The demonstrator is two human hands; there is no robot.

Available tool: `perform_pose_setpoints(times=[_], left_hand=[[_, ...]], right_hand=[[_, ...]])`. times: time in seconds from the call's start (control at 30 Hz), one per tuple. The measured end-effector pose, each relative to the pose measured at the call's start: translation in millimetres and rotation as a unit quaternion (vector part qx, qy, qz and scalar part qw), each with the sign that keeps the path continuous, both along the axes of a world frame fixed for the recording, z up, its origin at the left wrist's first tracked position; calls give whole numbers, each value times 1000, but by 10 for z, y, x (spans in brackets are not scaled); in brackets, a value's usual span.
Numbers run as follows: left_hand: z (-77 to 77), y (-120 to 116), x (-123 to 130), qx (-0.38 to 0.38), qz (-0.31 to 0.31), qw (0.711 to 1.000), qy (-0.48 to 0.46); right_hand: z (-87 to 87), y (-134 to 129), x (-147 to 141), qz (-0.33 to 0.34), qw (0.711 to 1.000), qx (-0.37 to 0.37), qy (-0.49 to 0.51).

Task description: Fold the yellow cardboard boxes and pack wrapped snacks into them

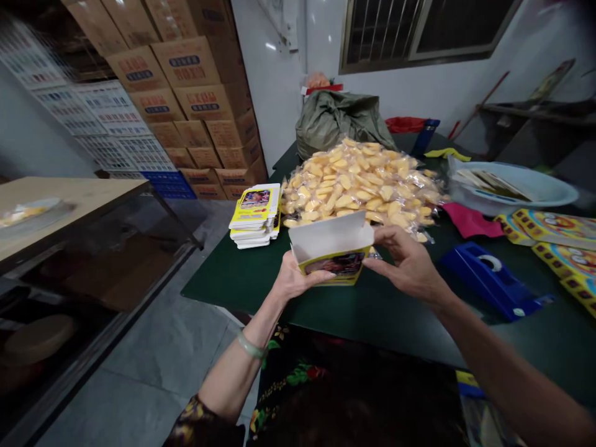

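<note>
A small yellow printed carton (342, 264) stands in front of me with its white inner flap (326, 239) raised at the top. My left hand (294, 277) grips its left side, thumb lying across the printed front. At the carton's right edge, my right hand (403, 261) pinches it between thumb and fingers; the fingertips are partly hidden. Right behind the carton lies a large heap of clear-wrapped yellow oval pieces (358, 180). To the left rests a stack of flat yellow and white cartons (254, 214).
A blue tape dispenser (488, 279) sits on the green table (288, 329) to the right. Beyond it are a pink cloth (472, 221), a light-blue basin (535, 180) and yellow printed packaging (559, 226). A grey-green sack (342, 118) stands behind the heap. Brown boxes (190, 93) are piled against the wall.
</note>
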State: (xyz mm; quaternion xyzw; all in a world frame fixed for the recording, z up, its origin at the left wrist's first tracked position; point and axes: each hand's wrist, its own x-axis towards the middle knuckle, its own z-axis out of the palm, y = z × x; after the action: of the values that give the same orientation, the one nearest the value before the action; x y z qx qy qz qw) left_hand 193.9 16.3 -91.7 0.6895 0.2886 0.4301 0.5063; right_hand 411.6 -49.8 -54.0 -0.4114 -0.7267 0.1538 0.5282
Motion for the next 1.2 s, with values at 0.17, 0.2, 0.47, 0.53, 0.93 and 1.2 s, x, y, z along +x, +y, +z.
perform_pose_setpoints(times=[0.17, 0.2, 0.47, 0.53, 0.93, 1.2], left_hand=[[-192, -65, 16, -25, -65, 996, 58], [-230, -81, 12, -36, -72, 994, 67], [-322, -77, 57, -71, -57, 995, 34], [-347, -88, 95, -41, -20, 999, 9], [-278, -253, 41, 401, 241, 881, -69], [11, -244, 126, 69, 194, 956, -207]], right_hand=[[-512, -183, -19, -12, 996, -83, 35], [-597, -226, -64, -26, 996, -76, 51], [-757, -189, -197, -129, 982, 116, -71], [-660, -132, -162, -121, 977, 137, -111], [-503, -67, -154, -80, 981, 117, -136], [-568, -19, -179, -91, 981, 117, -125]])
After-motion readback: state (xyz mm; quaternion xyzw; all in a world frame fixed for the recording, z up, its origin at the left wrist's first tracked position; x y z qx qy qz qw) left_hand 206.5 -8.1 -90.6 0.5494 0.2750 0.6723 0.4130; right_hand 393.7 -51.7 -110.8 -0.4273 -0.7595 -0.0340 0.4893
